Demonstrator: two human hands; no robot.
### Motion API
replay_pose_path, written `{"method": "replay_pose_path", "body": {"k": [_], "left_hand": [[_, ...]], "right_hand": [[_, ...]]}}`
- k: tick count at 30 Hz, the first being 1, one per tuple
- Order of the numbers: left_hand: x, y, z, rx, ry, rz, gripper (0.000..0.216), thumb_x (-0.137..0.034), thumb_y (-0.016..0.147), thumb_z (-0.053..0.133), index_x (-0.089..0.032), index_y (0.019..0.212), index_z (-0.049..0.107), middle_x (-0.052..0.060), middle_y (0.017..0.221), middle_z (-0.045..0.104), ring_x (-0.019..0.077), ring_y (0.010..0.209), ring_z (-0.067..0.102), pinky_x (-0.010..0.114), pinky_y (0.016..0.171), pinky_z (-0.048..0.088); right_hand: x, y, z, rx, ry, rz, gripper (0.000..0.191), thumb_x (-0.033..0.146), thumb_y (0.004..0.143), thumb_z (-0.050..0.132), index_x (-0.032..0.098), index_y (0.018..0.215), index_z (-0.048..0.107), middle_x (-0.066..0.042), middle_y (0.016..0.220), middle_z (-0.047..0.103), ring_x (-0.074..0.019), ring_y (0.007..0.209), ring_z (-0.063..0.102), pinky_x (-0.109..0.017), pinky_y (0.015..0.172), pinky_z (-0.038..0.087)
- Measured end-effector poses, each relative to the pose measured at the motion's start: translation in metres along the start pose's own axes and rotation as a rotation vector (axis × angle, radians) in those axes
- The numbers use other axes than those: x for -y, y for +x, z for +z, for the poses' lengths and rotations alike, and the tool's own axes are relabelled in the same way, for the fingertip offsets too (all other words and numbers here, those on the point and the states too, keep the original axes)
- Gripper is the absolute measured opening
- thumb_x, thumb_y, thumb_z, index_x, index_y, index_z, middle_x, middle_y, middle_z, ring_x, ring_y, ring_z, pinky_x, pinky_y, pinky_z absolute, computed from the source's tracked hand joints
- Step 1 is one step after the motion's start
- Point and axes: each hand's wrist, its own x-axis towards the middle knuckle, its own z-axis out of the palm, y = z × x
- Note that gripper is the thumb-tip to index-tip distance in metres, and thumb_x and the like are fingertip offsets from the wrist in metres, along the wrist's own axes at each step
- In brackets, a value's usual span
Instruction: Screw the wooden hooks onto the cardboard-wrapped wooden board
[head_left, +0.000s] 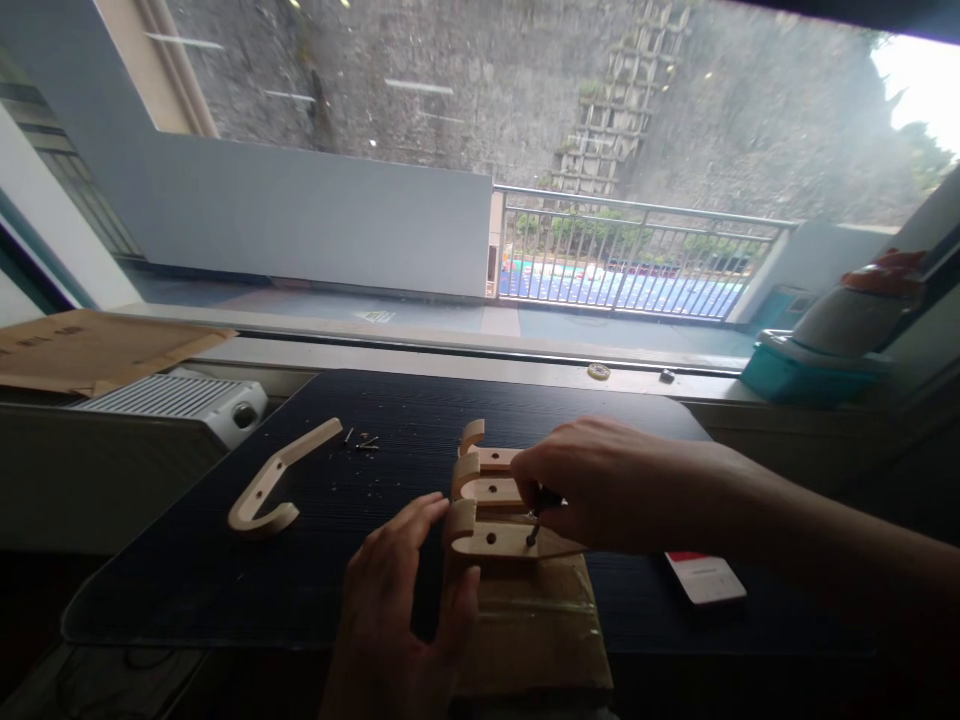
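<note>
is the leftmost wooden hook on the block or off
Off: the leftmost wooden hook lies on the dark tabletop, apart from the block.

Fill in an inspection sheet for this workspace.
Surface: dark tabletop, front left corner rounded.
Job's things: three wooden hooks lined up at a block; loose hook and screws at left.
Clutter: white-and-red card at right.
Left hand: fingers spread at the block's left side; contact unclear.
Right hand: fingers closed around a slim tool, tip at the nearest hook.
Cables: cannot tell; too dim below the table.
Surroundings: window ahead, radiator and cardboard at left, teal box at right.
</note>
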Motion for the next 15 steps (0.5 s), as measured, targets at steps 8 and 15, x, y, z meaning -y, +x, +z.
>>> {"method": "replay_pose_path", "body": {"k": [8, 15], "left_hand": [[0.001, -0.005, 0.018, 0.07, -0.113, -0.145, 0.04, -0.03, 0.087, 0.048, -0.021, 0.125, 0.041, 0.008, 0.119, 0.057, 0.0218, 0.106, 0.056, 0.035, 0.089, 0.046], [0.001, -0.004, 0.016, 0.082, -0.116, -0.191, 0.036, -0.031, 0.088, 0.045, -0.023, 0.123, 0.043, 0.008, 0.118, 0.058, 0.0234, 0.105, 0.056, 0.038, 0.086, 0.047]], "right_hand": [[-0.004, -0.004, 0.002, -0.038, 0.094, 0.03, 0.012, 0.018, 0.074, 0.049, 0.02, 0.077, 0.06, 0.001, 0.071, 0.059, -0.0094, 0.059, 0.045, -0.021, 0.052, 0.028], [-0.006, -0.002, 0.002, -0.034, 0.109, 0.027, 0.013, 0.016, 0.072, 0.048, 0.02, 0.075, 0.06, 0.002, 0.07, 0.058, -0.0086, 0.058, 0.043, -0.021, 0.052, 0.028]]}}
